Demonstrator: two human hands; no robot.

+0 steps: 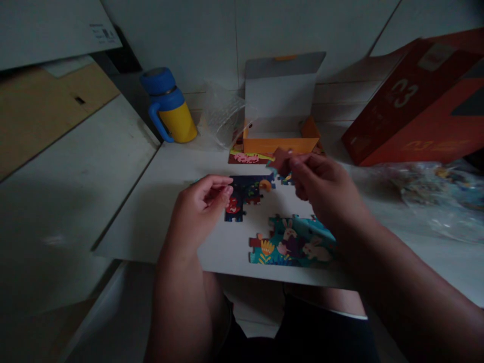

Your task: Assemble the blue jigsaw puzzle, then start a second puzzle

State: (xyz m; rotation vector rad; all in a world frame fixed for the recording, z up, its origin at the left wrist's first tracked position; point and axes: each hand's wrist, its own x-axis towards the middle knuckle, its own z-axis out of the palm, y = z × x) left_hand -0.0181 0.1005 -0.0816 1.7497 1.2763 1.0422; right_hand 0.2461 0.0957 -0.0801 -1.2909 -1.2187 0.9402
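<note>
Your right hand [321, 189] is pinched on a puzzle piece [282, 159], held above the surface [151, 222] just in front of the open orange box [280, 145], with a brownish face toward you. Your left hand [200, 204] rests with its fingers curled at the edge of the dark assembled section [245, 191]; whether it grips anything cannot be told. Compare the piece's print with that section and with the teal rabbit section [295, 244]. Seat the piece flat while the left hand steadies the section.
</note>
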